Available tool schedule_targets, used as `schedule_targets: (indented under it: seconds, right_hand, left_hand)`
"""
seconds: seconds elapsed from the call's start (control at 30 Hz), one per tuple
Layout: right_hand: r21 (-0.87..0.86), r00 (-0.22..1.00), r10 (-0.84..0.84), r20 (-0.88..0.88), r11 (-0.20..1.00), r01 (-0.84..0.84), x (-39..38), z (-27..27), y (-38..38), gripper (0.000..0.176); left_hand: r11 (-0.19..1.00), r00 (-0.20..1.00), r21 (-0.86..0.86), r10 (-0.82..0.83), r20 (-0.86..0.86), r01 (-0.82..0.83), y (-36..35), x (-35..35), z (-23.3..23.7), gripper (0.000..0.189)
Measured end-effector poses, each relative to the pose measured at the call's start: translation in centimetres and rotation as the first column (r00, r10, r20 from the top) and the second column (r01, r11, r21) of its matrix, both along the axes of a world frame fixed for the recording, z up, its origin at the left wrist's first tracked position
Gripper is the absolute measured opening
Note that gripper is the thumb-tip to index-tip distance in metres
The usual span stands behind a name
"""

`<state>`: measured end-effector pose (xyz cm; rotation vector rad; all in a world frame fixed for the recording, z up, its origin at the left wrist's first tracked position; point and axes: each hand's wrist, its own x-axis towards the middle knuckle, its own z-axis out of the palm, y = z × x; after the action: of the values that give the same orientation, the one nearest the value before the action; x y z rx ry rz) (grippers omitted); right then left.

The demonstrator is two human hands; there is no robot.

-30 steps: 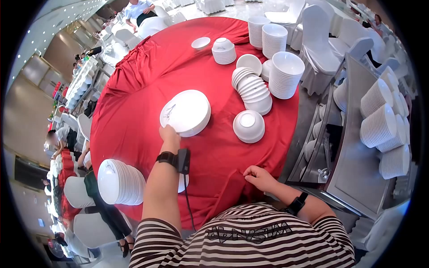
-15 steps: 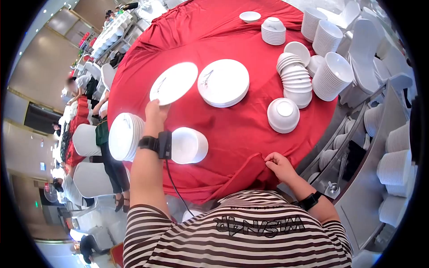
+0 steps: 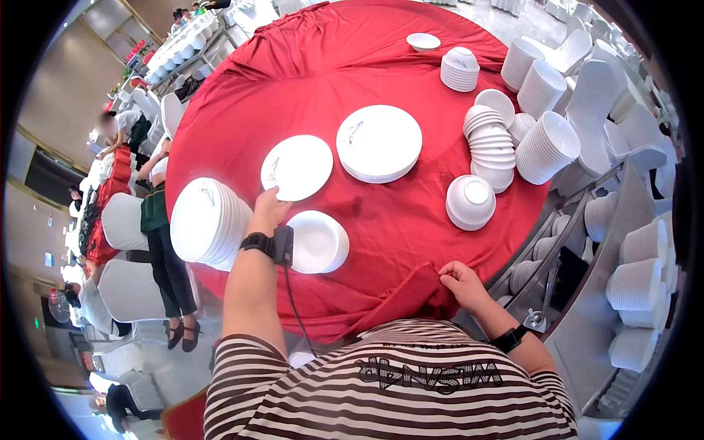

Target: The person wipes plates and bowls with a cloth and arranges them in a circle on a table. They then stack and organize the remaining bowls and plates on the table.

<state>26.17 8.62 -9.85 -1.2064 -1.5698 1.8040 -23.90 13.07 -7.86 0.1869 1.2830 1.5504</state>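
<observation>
My left hand (image 3: 271,208) is closed on the near rim of a white plate (image 3: 301,165), which appears nearly level close over the red cloth. To its right is a low stack of matching plates (image 3: 380,141) with a small printed design. A taller, leaning pile of plates (image 3: 209,220) stands left of my wrist, and a white bowl (image 3: 319,242) is just right of it. At the near table edge, the curled fingers of my right hand (image 3: 463,284) pinch a raised fold of the red tablecloth (image 3: 400,293).
Stacked bowls (image 3: 490,150) and upside-down bowls (image 3: 469,202) crowd the table's right side, beside tall bowl stacks (image 3: 546,147). A small dish (image 3: 423,42) lies at the far side. A trolley (image 3: 579,293) with crockery stands at right. A person (image 3: 165,235) stands by chairs at left.
The plate in my left hand has come down and toward me, going from tilted to nearly level. My right hand stays at the cloth fold. The view has shifted slightly.
</observation>
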Motion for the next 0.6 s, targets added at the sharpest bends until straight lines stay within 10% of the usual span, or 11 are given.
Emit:
schedule_targets:
  seconds: [0.1, 0.23, 0.4, 0.6]
  right_hand:
    - [0.046, 1.000, 0.004, 0.023, 0.999, -0.005, 0.1, -0.2, -0.1, 0.010]
    - [-0.032, 0.999, -0.012, 0.042, 0.999, 0.013, -0.6, 1.3, 0.1, 0.010]
    - [0.288, 0.958, 0.085, 0.274, 0.943, -0.167, -2.3, 2.8, 1.6, 0.013]
    - [0.220, 0.956, 0.201, 0.214, 0.944, -0.248, -7.2, 3.5, 2.2, 0.016]
  left_hand:
    - [0.990, 0.987, -0.102, 0.087, -0.135, -0.101, -2.2, 1.5, 1.3, 0.054]
    - [0.949, 0.734, -0.239, -0.310, -0.605, 0.205, -6.7, 3.5, 3.7, 0.059]
    - [0.946, 0.904, -0.239, -0.289, -0.315, 0.220, -12.0, 7.2, 4.9, 0.056]
    - [0.979, 0.977, 0.001, -0.205, -0.052, 0.206, -14.3, 10.2, 1.3, 0.052]
